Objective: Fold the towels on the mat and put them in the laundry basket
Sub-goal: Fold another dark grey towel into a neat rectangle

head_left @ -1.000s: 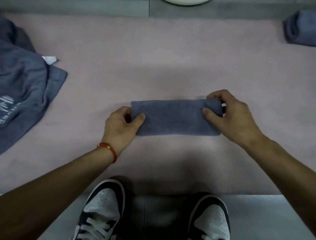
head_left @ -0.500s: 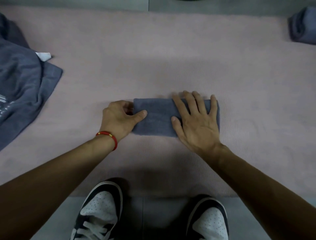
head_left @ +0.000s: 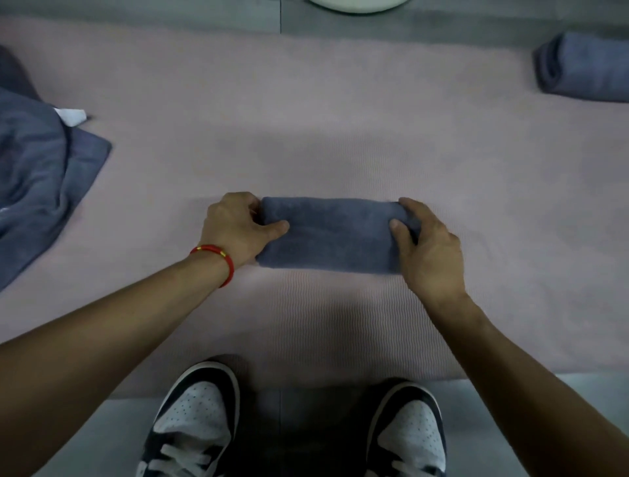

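Observation:
A grey-blue towel (head_left: 335, 235), folded into a narrow rectangle, lies on the pink mat (head_left: 306, 119) in front of me. My left hand (head_left: 238, 226) grips its left end, thumb on top and fingers curled round the edge. At the right end my right hand (head_left: 427, 250) grips the same way, thumb pressed on the cloth. A white curved rim (head_left: 357, 4) shows at the top edge; I cannot tell whether it is the laundry basket.
A heap of unfolded grey-blue towels (head_left: 37, 177) with a white tag lies at the left of the mat. A folded towel (head_left: 583, 68) sits at the far right. My two sneakers (head_left: 194, 425) stand on the grey floor at the mat's near edge.
My right hand, flat on the towel's right half half a second ago, has moved to the right end and now grips it. The left hand keeps its grip.

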`<state>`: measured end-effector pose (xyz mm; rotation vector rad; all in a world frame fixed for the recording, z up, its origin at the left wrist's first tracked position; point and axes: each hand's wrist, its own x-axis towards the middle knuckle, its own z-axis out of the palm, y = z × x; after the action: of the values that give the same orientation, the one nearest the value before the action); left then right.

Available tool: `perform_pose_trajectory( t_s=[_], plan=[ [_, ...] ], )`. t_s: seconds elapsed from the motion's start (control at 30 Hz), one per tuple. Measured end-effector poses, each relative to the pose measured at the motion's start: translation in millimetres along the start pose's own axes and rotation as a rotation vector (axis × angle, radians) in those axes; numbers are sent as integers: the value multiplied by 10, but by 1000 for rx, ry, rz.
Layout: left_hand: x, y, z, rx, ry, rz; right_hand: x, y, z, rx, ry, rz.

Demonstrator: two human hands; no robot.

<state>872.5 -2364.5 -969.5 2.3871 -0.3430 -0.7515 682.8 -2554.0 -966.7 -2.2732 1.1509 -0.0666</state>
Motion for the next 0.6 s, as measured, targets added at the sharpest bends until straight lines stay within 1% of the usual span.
perform_pose_trajectory(
  t_s=[0.07, 0.13, 0.23, 0.33, 0.43, 0.53, 0.6],
  plan=[
    [22, 4, -9, -67, -45, -55, 29, -40, -95, 94, -30, 58],
    [58, 25, -30, -126, -104, -90, 59, -50, -163, 198, -74, 160],
    [110, 74, -100, -190, -206, -128, 162, -50, -208, 263, -158, 311],
    [137, 79, -158, -280, -294, -178, 242, -65, -286, 382, -257, 360],
    [111, 40, -198, -374, -343, -206, 281, -75, -384, 519, -359, 433],
    [85, 36, -241, -468, -383, -190, 311, -20, -466, 655, -426, 504],
    [66, 95, -266, -534, -440, -168, 315, 50, -532, 755, -473, 519]
  ],
)
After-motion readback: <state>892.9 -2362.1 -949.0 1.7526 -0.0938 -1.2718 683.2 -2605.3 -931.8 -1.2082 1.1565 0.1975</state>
